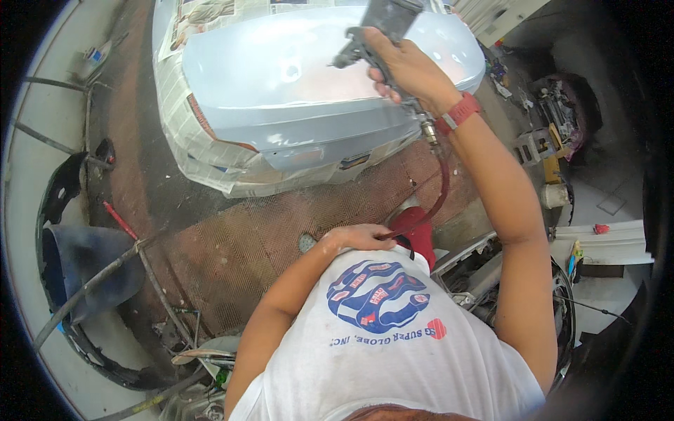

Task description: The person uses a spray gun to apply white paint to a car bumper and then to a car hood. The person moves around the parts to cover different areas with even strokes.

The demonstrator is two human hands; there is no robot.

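Note:
A dark spray gun (pixel 392 19) with a cup on top is gripped in my right hand (pixel 413 70), held over a pale blue-grey car panel (pixel 281 63). Its nozzle points left, above the panel's surface. From the gun's handle a dark red air hose (pixel 444 184) curves down toward my waist. There my left hand (pixel 364 236) is closed round the hose, close against my shirt. Newspaper sheets (pixel 203 156) cover the areas along the panel's left side and lower edge.
To the left stand a metal pipe frame (pixel 88 286) and a dark curved car part (pixel 60 189). Hollow blocks (pixel 533 146) and assorted scrap lie at the right. A patterned brown floor (pixel 246 245) runs between me and the car.

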